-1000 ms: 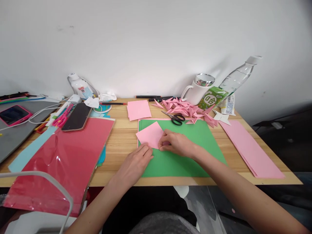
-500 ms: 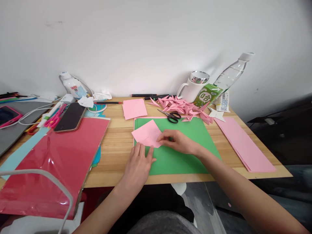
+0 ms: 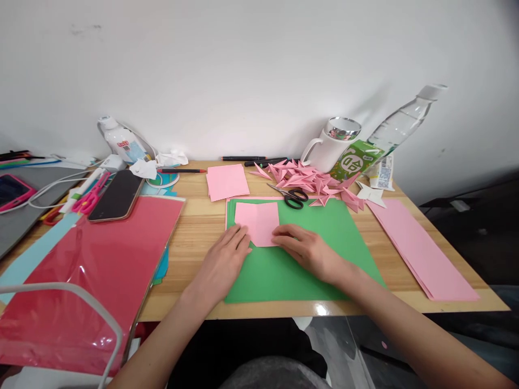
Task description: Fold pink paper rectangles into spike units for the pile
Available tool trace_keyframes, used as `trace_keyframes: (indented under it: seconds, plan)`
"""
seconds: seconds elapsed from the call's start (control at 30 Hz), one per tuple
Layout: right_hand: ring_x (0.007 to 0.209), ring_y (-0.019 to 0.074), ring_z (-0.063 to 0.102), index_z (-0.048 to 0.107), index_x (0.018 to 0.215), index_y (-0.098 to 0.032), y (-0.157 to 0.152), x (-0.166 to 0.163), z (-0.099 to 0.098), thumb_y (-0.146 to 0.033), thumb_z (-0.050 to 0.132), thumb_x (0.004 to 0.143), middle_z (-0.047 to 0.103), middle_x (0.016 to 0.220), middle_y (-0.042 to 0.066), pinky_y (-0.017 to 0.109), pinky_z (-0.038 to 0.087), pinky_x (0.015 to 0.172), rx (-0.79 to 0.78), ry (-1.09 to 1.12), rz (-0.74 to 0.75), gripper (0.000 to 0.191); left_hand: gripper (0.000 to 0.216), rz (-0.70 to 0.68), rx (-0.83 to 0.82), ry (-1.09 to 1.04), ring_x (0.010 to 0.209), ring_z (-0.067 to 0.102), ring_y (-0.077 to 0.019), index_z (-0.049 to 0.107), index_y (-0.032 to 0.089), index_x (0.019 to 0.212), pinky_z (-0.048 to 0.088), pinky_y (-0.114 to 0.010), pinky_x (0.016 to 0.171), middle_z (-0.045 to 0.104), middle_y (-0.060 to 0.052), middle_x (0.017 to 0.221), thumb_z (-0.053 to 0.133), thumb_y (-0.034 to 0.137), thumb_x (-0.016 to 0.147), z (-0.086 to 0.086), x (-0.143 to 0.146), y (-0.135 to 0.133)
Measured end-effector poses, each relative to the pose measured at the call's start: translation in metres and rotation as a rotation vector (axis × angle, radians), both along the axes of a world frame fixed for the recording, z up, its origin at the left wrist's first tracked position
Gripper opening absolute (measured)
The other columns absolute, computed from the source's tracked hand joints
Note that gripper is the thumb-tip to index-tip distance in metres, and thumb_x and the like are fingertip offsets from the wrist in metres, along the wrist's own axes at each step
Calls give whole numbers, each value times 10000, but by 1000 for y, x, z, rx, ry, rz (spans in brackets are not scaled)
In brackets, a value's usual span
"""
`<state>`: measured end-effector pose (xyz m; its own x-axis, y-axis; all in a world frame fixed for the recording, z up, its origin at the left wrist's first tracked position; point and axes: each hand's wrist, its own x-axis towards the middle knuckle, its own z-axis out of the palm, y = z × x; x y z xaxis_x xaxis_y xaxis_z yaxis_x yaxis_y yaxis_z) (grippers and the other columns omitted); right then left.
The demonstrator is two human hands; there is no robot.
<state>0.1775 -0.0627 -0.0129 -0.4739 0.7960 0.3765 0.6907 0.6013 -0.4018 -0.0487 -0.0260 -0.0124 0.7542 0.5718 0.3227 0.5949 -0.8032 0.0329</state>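
A square sheet of pink paper (image 3: 259, 219) with a crease down its middle lies on the green paper (image 3: 295, 275). My left hand (image 3: 229, 254) rests at its lower left edge, fingers stretched out and fingertips touching it. At the lower right edge, my right hand (image 3: 306, 248) pinches the sheet between thumb and fingers. Behind the sheet is a stack of pink squares (image 3: 227, 182). Black-handled scissors (image 3: 295, 198) lie just beyond my right hand, beside a heap of folded pink paper pieces (image 3: 308, 178).
A white mug (image 3: 333, 143), a green carton (image 3: 357, 159) and a leaning water bottle (image 3: 405, 121) stand at the back right. Long pink strips (image 3: 424, 248) lie on the right. On the left are a phone (image 3: 117, 195) and a red sheet in plastic (image 3: 101, 270).
The pink sheet has turned from a slanted position to square with the table edge, and its lower flap no longer shows. Both hands have shifted to its sides; the view has moved slightly.
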Motion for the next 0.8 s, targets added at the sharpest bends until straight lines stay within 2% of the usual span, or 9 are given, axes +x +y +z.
trace_keyframes:
  seconds: [0.1, 0.2, 0.33, 0.5, 0.7, 0.8]
  plan:
    - [886, 183, 579, 617, 983, -189, 6, 2, 6, -141, 381, 917, 633, 988, 101, 303, 488, 720, -17, -57, 40, 250, 266, -39, -10, -20, 1160, 532, -230, 597, 110, 1057, 455, -416, 979, 609, -137, 1184, 380, 177, 919, 1, -1, 5]
    - [875, 192, 565, 652, 884, -196, 14, 1, 15, -184, 427, 910, 655, 920, 85, 309, 474, 709, -112, -82, 91, 226, 246, -87, -16, -40, 1168, 525, -242, 622, 124, 1035, 454, -438, 981, 601, -136, 1196, 423, 184, 903, 4, -5, 7]
    - [772, 149, 586, 652, 810, -171, 30, 0, 21, -226, 525, 871, 640, 875, 73, 272, 470, 701, -316, 74, 162, 152, 220, -93, -54, -108, 1140, 539, -234, 652, 139, 976, 470, -435, 965, 617, -119, 1158, 462, 206, 889, 6, -3, 8]
    - [707, 136, 565, 604, 732, -144, 52, -4, 17, -246, 584, 830, 613, 811, 59, 248, 437, 649, -408, 106, 48, 143, 199, -2, -156, -275, 1085, 544, -234, 656, 137, 780, 516, -408, 886, 622, -115, 1006, 486, 180, 872, 3, 8, 7]
    - [618, 101, 494, 588, 699, -146, 61, -11, 15, -229, 619, 798, 582, 797, 39, 225, 387, 596, -404, 18, -35, 132, 143, 4, -186, -321, 1096, 525, -234, 625, 139, 829, 500, -421, 905, 590, -112, 1031, 487, 148, 867, -2, 10, 6]
    - [590, 93, 470, 587, 698, -153, 61, -15, 10, -214, 626, 788, 563, 770, 25, 214, 371, 563, -390, 26, -79, 115, 121, 7, -185, -332, 1089, 525, -239, 614, 142, 819, 511, -423, 887, 596, -108, 997, 509, 184, 862, -2, 11, 6]
